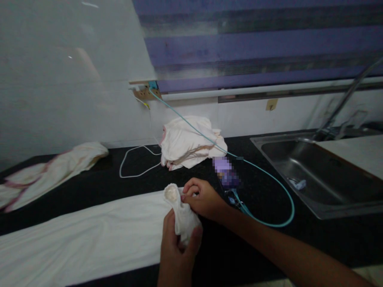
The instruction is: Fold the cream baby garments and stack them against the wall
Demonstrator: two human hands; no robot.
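A long white cloth (98, 235) lies spread over the dark countertop, running in from the left edge. Its right end is bunched up, and my left hand (179, 239) wraps round that bunched part from below, thumb on the right side. Fingers of my right hand (200, 197) pinch the bunch's upper right edge, close to a rolled, cuff-like opening. Whether the bunched end is a sleeve or a plain corner, I cannot tell. Just right of my right hand lies a phone (226, 173) with a teal cable.
A heap of white cloth with pink edging (191, 139) rests against the wall. Another such cloth (56, 171) lies at the left. A white cable (121, 167) loops between them. A teal cable (291, 203) runs to the power strip (146, 92). At right is a steel sink (317, 167).
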